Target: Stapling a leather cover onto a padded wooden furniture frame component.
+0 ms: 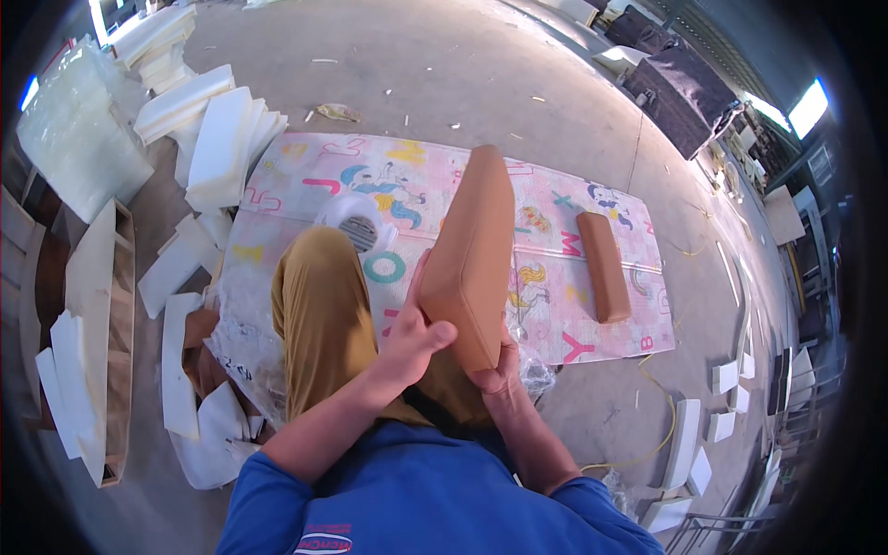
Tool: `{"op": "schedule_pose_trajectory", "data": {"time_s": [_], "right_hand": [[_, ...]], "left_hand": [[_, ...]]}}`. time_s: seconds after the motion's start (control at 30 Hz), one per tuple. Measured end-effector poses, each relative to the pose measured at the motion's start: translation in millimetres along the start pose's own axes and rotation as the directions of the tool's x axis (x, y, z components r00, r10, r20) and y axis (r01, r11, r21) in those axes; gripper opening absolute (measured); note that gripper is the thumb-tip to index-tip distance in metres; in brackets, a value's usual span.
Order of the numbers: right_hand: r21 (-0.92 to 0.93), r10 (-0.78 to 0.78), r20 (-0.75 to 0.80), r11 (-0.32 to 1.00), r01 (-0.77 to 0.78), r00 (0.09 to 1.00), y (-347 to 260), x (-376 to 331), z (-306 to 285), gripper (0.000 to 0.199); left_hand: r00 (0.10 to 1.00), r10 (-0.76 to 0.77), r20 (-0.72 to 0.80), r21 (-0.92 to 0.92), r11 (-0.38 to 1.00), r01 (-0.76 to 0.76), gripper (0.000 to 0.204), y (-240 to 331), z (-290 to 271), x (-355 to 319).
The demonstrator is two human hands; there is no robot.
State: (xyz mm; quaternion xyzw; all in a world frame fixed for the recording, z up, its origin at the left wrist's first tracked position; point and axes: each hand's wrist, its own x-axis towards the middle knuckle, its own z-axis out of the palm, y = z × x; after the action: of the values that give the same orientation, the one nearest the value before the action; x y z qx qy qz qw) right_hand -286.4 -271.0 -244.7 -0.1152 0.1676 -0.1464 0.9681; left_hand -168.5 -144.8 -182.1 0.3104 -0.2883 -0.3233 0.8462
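Observation:
A long, tan upholstered cushion block (pixel 476 264) with seamed edges is held up in front of me, tilted, its far end pointing away. My left hand (pixel 416 333) grips its left side, thumb pressed along the near face. Under its near right corner is my right hand (pixel 499 363), with its fingers partly hidden behind the block. On the mat to the right lies a smaller tan upholstered block (pixel 604 268). A white round object with a grey slotted centre (pixel 359 225) rests on the mat beyond my raised knee.
A pink patterned play mat (pixel 314 162) covers the concrete floor (pixel 555 120) before me. White foam slabs (pixel 217 148) and a wooden frame (pixel 116 342) stand at the left. Foam offcuts (pixel 684 444) and a yellow cord (pixel 668 435) lie at the right. Farther back sits a dark covered stack (pixel 684 97).

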Motion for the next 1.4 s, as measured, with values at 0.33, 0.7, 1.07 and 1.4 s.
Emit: {"op": "schedule_pose_trajectory", "data": {"time_s": [0.33, 0.7, 1.07, 1.4], "right_hand": [[-0.274, -0.031, 0.127, 0.960, 0.065, 0.991, 8, -3, -13, 0.077], [-0.036, -0.442, 0.170, 0.890, 0.454, 0.881, -84, 26, -45, 0.080], [0.087, -0.441, 0.309, 0.895, 0.437, 0.843, -101, -25, -61, 0.066], [-0.734, -0.203, 0.115, 0.642, 0.220, 0.973, -125, -95, -97, 0.089]], "left_hand": [[0.980, 0.146, -0.137, 0.473, 0.879, -0.065, 0.091, 6, 25, 0], [0.938, -0.016, 0.346, 0.509, 0.843, -0.174, 0.078, 110, -19, -7], [0.987, 0.004, 0.163, 0.263, 0.964, -0.047, 0.088, 133, -81, -24], [0.871, 0.293, -0.394, 0.584, 0.812, -0.009, 0.076, 97, -55, -37]]}}
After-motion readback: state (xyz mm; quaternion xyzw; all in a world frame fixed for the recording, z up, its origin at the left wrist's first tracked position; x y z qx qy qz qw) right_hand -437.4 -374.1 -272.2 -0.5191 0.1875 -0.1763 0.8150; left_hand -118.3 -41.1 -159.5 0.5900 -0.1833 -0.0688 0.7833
